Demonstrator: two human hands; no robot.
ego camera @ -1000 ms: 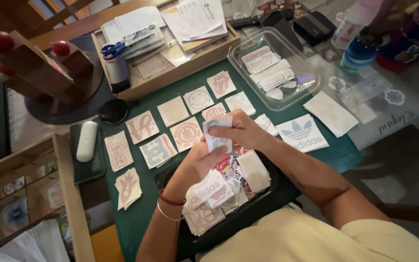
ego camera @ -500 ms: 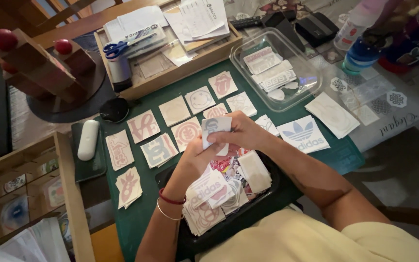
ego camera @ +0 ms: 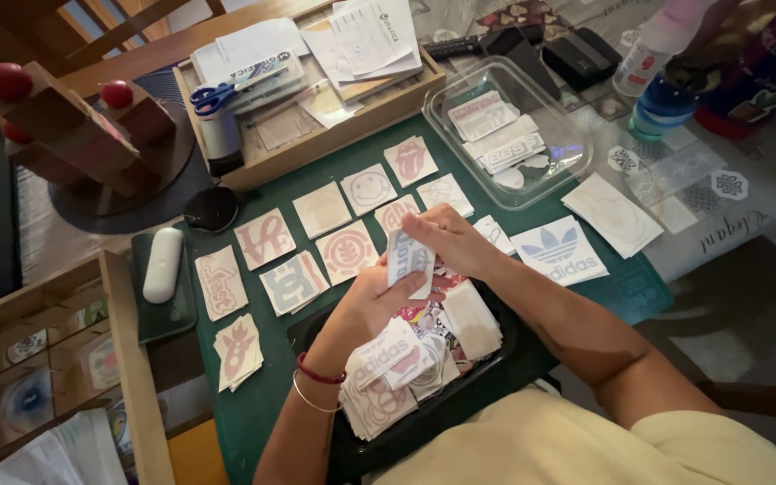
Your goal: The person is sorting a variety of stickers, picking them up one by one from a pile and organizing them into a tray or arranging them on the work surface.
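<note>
Spread across a dark green cutting mat (ego camera: 262, 422) on a cluttered desk lie rows of pale square stickers with red and grey designs (ego camera: 321, 235), set out flat and apart from one another. At the mat's near edge sits a black shallow tray (ego camera: 496, 359) heaped with a loose stack of more stickers (ego camera: 410, 359).

Both forearms reach forward from the bottom of the view and meet above the tray's far end. The left hand (ego camera: 361, 301), with a red cord and a thin metal bangle at the wrist, curls upward and pinches the lower part of a small white rectangular sticker with blue lettering (ego camera: 409, 258). The right hand (ego camera: 449, 238) comes in from the right, fingers bent downward, gripping the same sticker's upper right edge. The sticker stands nearly upright between the two hands, just above the heap.

Beyond the mat rest a clear plastic container (ego camera: 559, 171) holding a few stickers and a wooden tray of papers (ego camera: 370, 112) with blue-handled scissors (ego camera: 226, 90).
</note>
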